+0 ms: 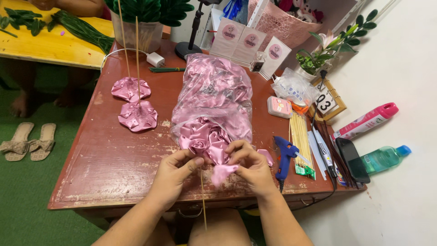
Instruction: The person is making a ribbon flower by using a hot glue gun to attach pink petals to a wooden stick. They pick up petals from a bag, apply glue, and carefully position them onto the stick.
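Pinching a soft, light satin petal (223,172) onto a thin stick (203,200), left hand (175,173) and right hand (252,166) grip its edges.

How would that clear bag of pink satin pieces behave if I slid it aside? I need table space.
The clear bag bulges softly, so it is probably light and floppy. Its thin, crinkled plastic would likely sag and slip. The open end near the left hand might spill pieces.

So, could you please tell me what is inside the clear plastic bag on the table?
The clear plastic bag is packed with pink satin ribbon roses, several spilling from its open end toward the hands. Whatever lies deeper inside or underneath is hidden by glare and the top layer.
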